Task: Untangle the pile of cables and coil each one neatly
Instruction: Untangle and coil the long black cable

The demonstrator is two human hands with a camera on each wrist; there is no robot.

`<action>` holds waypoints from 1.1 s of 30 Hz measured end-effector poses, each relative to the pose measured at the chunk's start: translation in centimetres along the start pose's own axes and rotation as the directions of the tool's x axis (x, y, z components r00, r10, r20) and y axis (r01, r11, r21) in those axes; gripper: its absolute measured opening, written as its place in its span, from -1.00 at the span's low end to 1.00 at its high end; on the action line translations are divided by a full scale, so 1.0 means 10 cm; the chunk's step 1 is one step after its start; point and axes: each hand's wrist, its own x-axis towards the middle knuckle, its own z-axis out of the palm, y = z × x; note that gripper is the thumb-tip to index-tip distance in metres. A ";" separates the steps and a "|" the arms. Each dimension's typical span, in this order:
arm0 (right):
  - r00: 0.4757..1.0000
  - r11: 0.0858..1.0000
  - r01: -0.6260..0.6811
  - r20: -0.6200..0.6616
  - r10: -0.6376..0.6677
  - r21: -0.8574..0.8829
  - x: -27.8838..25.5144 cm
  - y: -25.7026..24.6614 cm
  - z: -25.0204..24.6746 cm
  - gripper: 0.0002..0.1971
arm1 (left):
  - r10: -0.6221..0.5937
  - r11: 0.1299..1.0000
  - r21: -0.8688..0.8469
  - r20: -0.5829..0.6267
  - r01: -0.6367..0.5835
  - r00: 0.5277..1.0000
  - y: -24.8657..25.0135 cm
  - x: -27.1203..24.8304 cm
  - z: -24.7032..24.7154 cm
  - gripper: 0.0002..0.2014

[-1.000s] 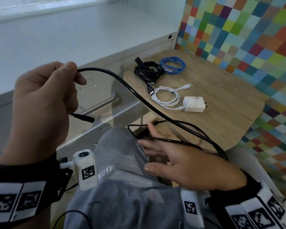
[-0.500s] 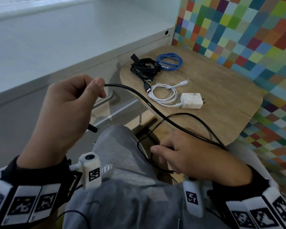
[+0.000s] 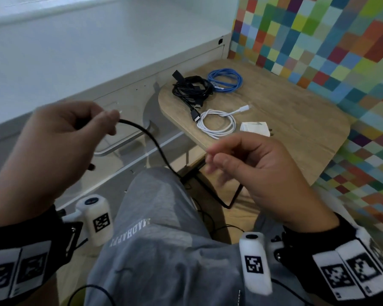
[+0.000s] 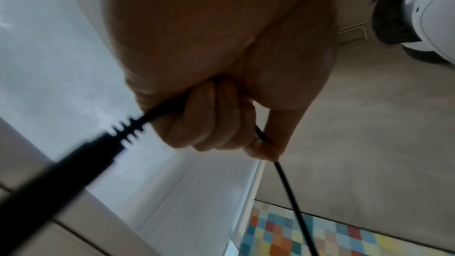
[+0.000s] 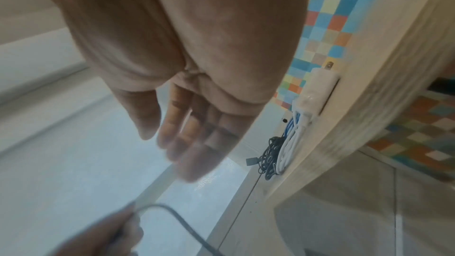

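Wooden table (image 3: 296, 129): three coiled cables. Left hand (image 3: 53, 140) fingers pinch black cable (image 3: 155, 142); right hand (image 3: 259, 173) empty, relaxed.

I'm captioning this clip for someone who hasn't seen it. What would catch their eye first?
The left hand in the foreground grips a black cable that sags down toward the lap, while the right hand hovers beside it, holding nothing. Behind them, on the wooden table, lie a black bundle, a blue coil and a white coil with a charger, against a bright multicoloured checked wall.
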 end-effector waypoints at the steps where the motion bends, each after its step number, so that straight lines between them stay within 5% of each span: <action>1: 0.999 0.998 0.023 -0.024 -0.025 -0.058 0.01 0.05 0.00 -0.77 | 0.049 0.996 -0.073 0.071 -0.044 0.996 0.02 -0.04 0.08 -0.51; 4: 0.999 0.996 0.019 0.052 -0.015 -0.090 0.02 0.12 0.08 -0.47 | 0.178 0.889 -0.459 0.353 0.004 0.918 0.13 -0.18 0.38 -0.64; 6: 0.991 1.000 -0.005 0.137 0.007 -0.019 0.01 0.13 0.15 -0.48 | 0.259 0.758 -0.645 0.433 0.096 0.863 0.24 -0.29 0.55 -0.79; 10: 0.997 0.995 -0.030 0.068 0.024 0.098 -0.01 0.06 0.12 -0.80 | 0.142 0.564 -0.803 0.323 0.192 0.936 0.30 -0.23 0.47 -0.79; 12: 0.999 0.996 -0.035 -0.021 0.037 0.076 0.00 0.05 0.02 -0.85 | 0.181 0.341 -0.900 0.346 0.271 0.921 0.19 -0.08 0.28 -0.76; 14: 0.993 0.999 -0.049 -0.107 0.050 0.020 0.01 0.07 -0.08 -0.84 | 0.315 -0.043 -0.926 0.343 0.375 0.885 0.03 0.03 0.11 -0.64; 16: 0.980 0.998 -0.055 -0.191 0.051 -0.015 0.02 0.09 -0.16 -0.85 | 0.297 -0.162 -0.930 0.272 0.329 0.915 -0.06 0.06 -0.02 -0.45; 17: 0.974 0.998 -0.054 -0.222 0.045 -0.035 0.02 0.10 -0.17 -0.88 | 0.293 -0.123 -0.955 0.226 0.271 0.929 -0.07 0.05 -0.01 -0.46; 20: 0.956 0.985 -0.093 -0.288 0.047 -0.146 0.03 0.16 -0.16 -0.85 | 0.142 0.422 -0.904 0.132 0.061 0.981 0.12 -0.02 0.15 -0.69; 21: 0.953 0.977 -0.107 -0.298 0.048 -0.185 0.03 0.17 -0.13 -0.84 | 0.094 0.512 -0.857 0.122 0.057 0.988 0.16 -0.05 0.24 -0.70; 28: 0.987 0.859 -0.121 -0.150 0.051 -0.498 0.00 0.11 0.03 -0.73 | 0.095 0.646 -0.751 0.256 0.136 0.962 0.27 -0.25 0.64 -0.75; 33: 0.982 0.791 0.034 0.168 0.088 -0.611 -0.06 0.03 0.25 -0.52 | 0.331 0.932 -0.243 0.256 -0.271 0.908 0.25 -0.41 0.87 -0.73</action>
